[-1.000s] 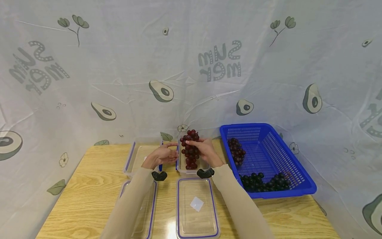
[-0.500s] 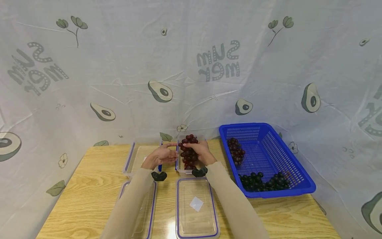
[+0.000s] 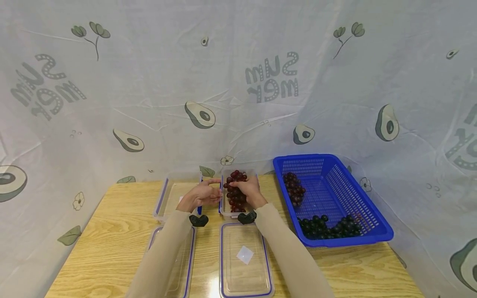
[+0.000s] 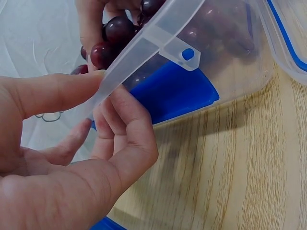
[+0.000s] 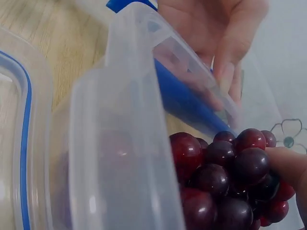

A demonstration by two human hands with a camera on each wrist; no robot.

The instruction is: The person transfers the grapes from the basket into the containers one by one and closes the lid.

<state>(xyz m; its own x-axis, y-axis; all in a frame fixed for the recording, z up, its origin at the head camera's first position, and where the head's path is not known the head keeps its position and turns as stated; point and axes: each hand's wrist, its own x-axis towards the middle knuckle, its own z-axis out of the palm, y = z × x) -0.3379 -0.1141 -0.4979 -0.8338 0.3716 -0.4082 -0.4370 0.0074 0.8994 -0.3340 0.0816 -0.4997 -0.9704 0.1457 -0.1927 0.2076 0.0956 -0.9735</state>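
A bunch of dark red grapes [image 3: 236, 200] lies in a clear plastic box [image 3: 228, 215] at the table's middle. Over the bunch, my right hand [image 3: 251, 192] holds it from the right side, thumb across the upper grapes. In the right wrist view its thumb presses against the grapes [image 5: 211, 182]; its other fingers are hidden there. My left hand [image 3: 203, 194] pinches the box's left rim. The left wrist view has the thumb of that hand [image 4: 81, 163] on the rim and curled fingers against the outer wall, beside a hanging blue clip [image 4: 175, 93].
Left of this box stands another clear box [image 3: 162, 198]. Two clear lids with blue seals lie in front, one right [image 3: 246, 281] and one left [image 3: 182, 269]. A blue basket [image 3: 367, 196] at right holds red grapes [image 3: 294, 191] and dark green grapes [image 3: 314, 227].
My right hand has moved slightly left and lowered the grape bunch further into the box. My left hand stays at the box's rim.
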